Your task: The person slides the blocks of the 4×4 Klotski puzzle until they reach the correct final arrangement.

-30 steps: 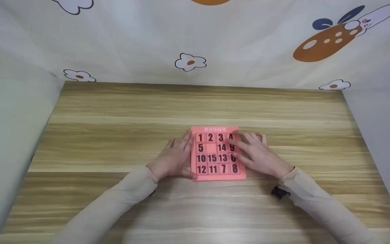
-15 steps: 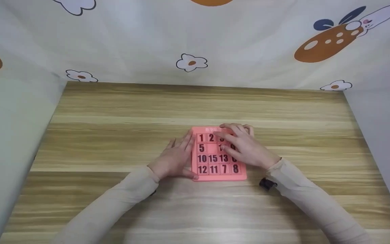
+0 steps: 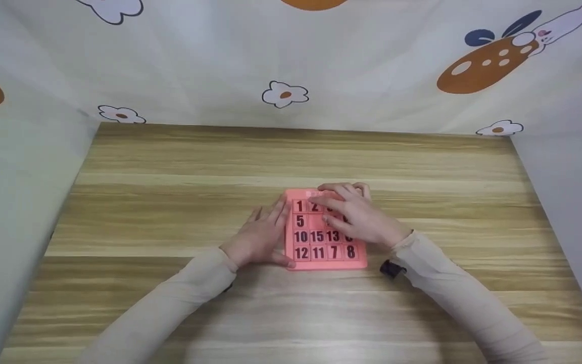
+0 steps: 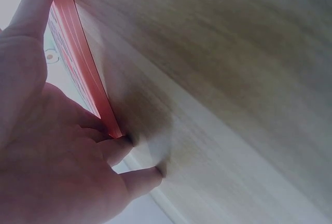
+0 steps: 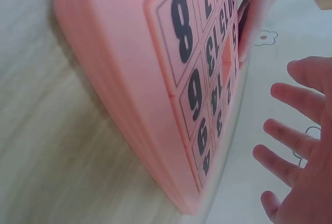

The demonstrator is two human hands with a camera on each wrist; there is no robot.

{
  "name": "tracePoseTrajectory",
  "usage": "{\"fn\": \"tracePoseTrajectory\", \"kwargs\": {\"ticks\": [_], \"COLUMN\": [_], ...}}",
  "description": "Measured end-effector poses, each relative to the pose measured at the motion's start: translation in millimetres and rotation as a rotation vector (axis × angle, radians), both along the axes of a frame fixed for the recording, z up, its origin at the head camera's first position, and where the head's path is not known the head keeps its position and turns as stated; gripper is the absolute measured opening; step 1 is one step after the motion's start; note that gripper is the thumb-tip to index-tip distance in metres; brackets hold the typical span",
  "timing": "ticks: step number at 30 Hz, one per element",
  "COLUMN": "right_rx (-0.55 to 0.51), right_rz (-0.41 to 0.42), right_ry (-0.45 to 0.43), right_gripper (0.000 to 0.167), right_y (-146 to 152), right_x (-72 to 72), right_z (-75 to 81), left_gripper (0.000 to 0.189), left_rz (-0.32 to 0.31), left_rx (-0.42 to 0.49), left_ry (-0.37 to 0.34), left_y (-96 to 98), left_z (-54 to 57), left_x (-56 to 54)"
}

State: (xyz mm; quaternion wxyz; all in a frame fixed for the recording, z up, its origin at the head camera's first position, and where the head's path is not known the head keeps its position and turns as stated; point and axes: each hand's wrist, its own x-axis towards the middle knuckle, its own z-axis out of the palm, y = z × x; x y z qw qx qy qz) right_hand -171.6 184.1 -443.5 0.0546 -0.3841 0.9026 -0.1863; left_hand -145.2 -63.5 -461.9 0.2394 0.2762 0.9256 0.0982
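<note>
A pink sliding number puzzle (image 3: 326, 265) lies flat on the wooden table, its gap (image 3: 315, 221) in the second row, right of tile 5 (image 3: 299, 221). My left hand (image 3: 258, 240) rests against the puzzle's left side, fingers fairly straight, thumb at the near left corner. Two fingertips (image 4: 155, 172) reach the table in the left wrist view. Over the upper right of the puzzle hovers my right hand (image 3: 367, 217), hiding several tiles in the head view. In the right wrist view its fingers are spread and hold nothing; tiles 14 (image 5: 218, 86) and 9 (image 5: 202, 135) show there.
A wood-grain table (image 3: 195, 156) surrounds the puzzle. Behind it hangs a pale cloth (image 3: 195, 60) printed with flowers and a carrot; pale walls flank both sides. A black device (image 3: 392, 269) sits at my right wrist.
My right hand has moved left from the puzzle's right edge to above its upper tiles, covering more numbers. My left hand stays in place, and the gap is in the same spot.
</note>
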Motion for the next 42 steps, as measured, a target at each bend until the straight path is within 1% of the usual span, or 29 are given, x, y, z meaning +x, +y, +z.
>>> {"fn": "tracePoseTrajectory", "kwargs": {"ticks": [5, 14, 20, 27, 33, 42], "right_rx": [0.015, -0.045, -0.043, -0.035, -0.023, -0.036], "right_rz": [0.02, -0.019, -0.051, -0.077, -0.049, 0.002], "right_ry": [0.001, 0.017, 0.002, -0.014, -0.022, -0.026], "right_gripper": [0.043, 0.039, 0.039, 0.037, 0.036, 0.037], "right_y": [2, 25, 41, 50, 50, 49], "right_x": [-0.3, 0.1, 1.3, 4.5, 8.6, 13.4], "right_z": [-3.3, -5.0, -8.2, -11.2, -14.3, -17.4], "left_gripper": [0.129, 0.129, 0.13, 0.13, 0.131, 0.13], "left_rz": [-0.005, -0.001, 0.014, 0.005, 0.008, 0.003], "left_rx": [0.01, 0.01, 0.01, 0.009, 0.016, 0.029], "left_ry": [0.007, 0.003, -0.012, -0.005, -0.013, 0.002], "left_y": [-0.3, -0.6, 0.0, -0.3, -1.4, -1.7], "left_z": [0.7, 2.8, 2.2, 1.5, 0.6, -0.7], "left_x": [1.3, 2.6, 1.6, 1.4, 1.7, 1.0]}}
